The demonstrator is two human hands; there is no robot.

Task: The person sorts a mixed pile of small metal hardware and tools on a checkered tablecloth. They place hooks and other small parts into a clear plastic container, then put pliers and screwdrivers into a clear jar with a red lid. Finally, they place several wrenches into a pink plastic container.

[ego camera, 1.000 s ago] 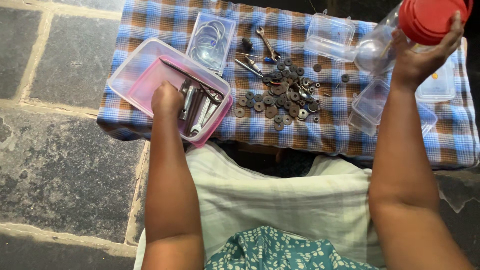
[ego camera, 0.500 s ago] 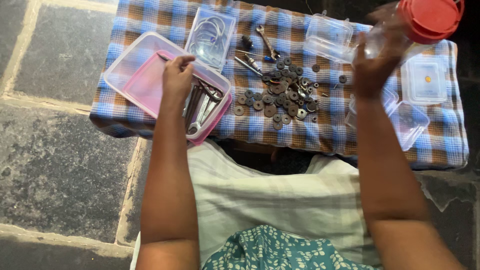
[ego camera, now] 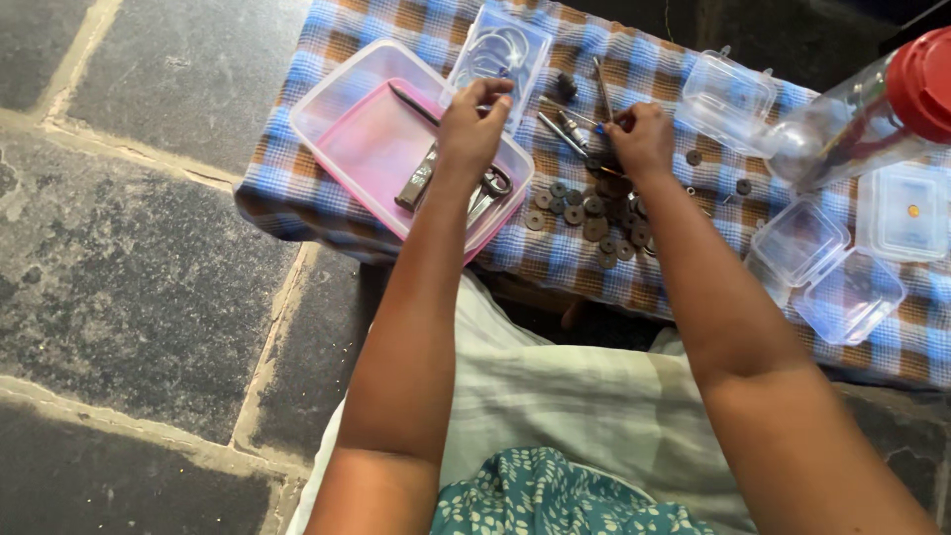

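While I look down from the head camera, my left hand (ego camera: 474,124) sits over the pink tray (ego camera: 347,99) with its fingers curled in — it seems to pinch something small, but I cannot tell what. Under it lie the metal tools (ego camera: 466,188), some like scissors, all in the near corner of the tray. One long thin tool (ego camera: 411,103) lies in the tray too, its long side running from far-left to near-right.

My right hand (ego camera: 644,139) is down on the checked cloth (ego camera: 327,193), fingers bent onto the pile of washers (ego camera: 594,208). I cannot tell if it has hold of one. Just beside it lie a few thin metal rods (ego camera: 570,129), pointing away from me and a bit to the left.

I think the sorting is only partly done — some tools are in the tray, but most washers are loose on the cloth. The small clear boxes (ego camera: 827,267) on the right look almost empty. A clear jar with a red lid (ego camera: 862,109) lies tipped on its side, lid to the right.
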